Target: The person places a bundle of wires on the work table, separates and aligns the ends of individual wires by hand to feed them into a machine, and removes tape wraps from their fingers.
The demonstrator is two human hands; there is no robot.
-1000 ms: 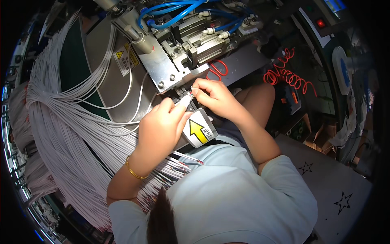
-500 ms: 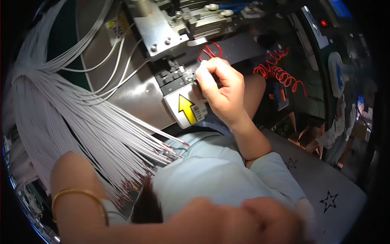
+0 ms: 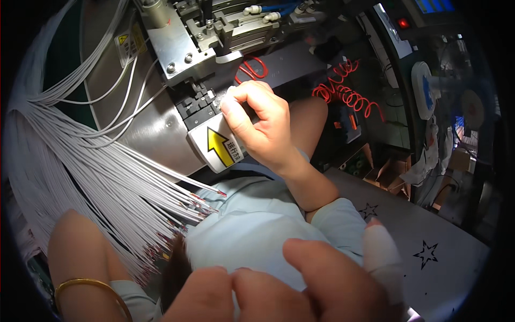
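Right hand (image 3: 261, 126) curled, fingertips touching the machine's black clamp block (image 3: 197, 105).

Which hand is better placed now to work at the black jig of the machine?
Right: the right hand pinches at the black jig; the left hand is raised near the camera, away from it.

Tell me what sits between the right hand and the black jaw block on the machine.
Nothing visible does. The right hand has its fingertips right beside the black jaw block, above the yellow arrow label. The grey wire bundle lies off to the left, apart.
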